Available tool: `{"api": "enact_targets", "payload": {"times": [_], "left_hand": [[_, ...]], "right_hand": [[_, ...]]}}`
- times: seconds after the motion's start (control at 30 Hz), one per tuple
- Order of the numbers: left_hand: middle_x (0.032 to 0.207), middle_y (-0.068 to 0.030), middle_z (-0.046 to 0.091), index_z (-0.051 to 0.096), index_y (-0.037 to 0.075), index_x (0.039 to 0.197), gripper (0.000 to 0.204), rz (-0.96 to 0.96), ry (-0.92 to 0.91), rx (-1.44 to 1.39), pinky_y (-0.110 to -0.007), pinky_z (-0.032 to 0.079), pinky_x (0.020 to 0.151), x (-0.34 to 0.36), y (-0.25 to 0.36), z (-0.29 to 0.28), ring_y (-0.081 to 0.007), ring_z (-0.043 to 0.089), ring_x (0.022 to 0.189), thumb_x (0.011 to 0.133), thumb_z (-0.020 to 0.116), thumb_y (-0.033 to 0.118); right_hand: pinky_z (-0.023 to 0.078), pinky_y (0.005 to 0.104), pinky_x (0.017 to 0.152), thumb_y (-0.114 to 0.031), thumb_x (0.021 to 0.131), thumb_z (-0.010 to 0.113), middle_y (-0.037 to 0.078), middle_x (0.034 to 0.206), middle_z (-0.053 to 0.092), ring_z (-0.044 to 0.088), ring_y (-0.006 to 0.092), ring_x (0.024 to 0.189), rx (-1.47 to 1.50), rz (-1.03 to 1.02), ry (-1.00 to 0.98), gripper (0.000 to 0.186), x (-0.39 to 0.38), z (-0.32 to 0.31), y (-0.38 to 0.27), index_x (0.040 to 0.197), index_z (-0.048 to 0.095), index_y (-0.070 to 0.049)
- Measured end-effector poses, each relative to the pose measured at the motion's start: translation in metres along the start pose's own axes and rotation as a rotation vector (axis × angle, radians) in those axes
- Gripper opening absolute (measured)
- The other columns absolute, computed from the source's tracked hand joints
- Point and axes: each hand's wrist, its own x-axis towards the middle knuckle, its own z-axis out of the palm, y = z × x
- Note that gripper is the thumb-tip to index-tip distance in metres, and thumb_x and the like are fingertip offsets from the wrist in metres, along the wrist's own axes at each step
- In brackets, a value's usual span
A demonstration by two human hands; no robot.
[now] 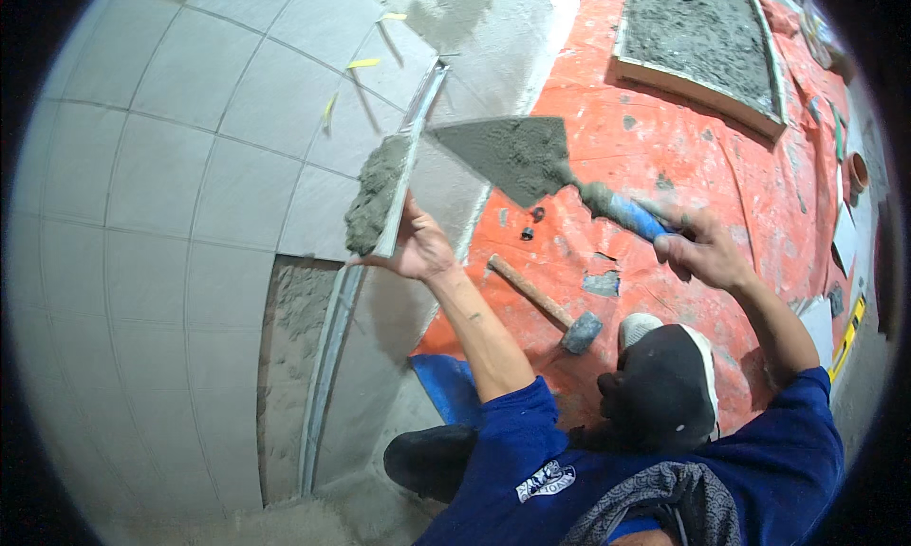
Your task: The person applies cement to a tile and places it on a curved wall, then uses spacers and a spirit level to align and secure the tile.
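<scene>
My left hand (418, 242) grips a narrow tile piece (402, 195) with a thick layer of wet grey mortar (378, 184) on it. My right hand (693, 242) holds the blue handle (631, 216) of a trowel, its mortar-smeared blade (508, 152) pointing left just right of the tile piece. Grey square tiles (161, 166) fill the left side, with small yellow tabs (363, 63) among the upper ones. Below my left hand, a rough mortar-filled gap (294, 356) lies beside a long metal strip (323, 385).
An orange sheet (693, 176) covers the floor on the right, bearing a wooden-framed tray of grey mortar (697, 43) and a mallet (579, 330). A yellow level (847, 335) and a terracotta-coloured container (859, 171) lie at the far right. Blue material (436, 385) lies near my knee.
</scene>
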Motion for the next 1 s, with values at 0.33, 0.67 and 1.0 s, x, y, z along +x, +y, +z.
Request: {"api": "enact_targets", "payload": {"times": [0.33, 0.67, 1.0], "left_hand": [[0.162, -0.0172, -0.006, -0.005, 0.01, 0.156, 0.128, -0.245, 0.087, -0.267, -0.057, 0.029, 0.116, -0.031, -0.003, 0.014, -0.0423, -0.003, 0.148, 0.071, 0.072, 0.067], [0.163, -0.0168, 0.004, 0.013, 0.009, 0.156, 0.102, -0.117, 0.105, -0.075, -0.055, 0.041, 0.109, -0.048, 0.04, -0.01, -0.0462, -0.001, 0.147, 0.083, 0.065, 0.058], [0.16, -0.0217, 0.012, 0.022, 0.001, 0.152, 0.092, -0.005, 0.144, -0.063, -0.058, 0.044, 0.106, -0.058, 0.062, 0.01, -0.0473, 0.002, 0.146, 0.087, 0.063, 0.052]], "right_hand": [[0.042, 0.031, 0.04, -0.006, 0.079, 0.058, 0.009, 0.074, 0.059, 0.054, 0.0154, 0.047, -0.122, 0.211, 0.898, 0.054, 0.05, -0.179, 0.154, 0.133, 0.05, -0.008], [0.048, 0.0451, 0.092, -0.015, 0.079, 0.052, 0.026, 0.117, 0.065, 0.064, 0.0385, 0.107, -1.008, 0.261, 1.025, 0.067, 0.093, -0.4, 0.273, 0.145, 0.043, -0.011], [0.05, 0.0295, 0.087, -0.001, 0.084, 0.069, 0.006, 0.106, 0.07, 0.065, 0.016, 0.097, -0.488, -0.451, 0.387, 0.032, 0.175, -0.16, 0.126, 0.115, 0.066, -0.002]]}}
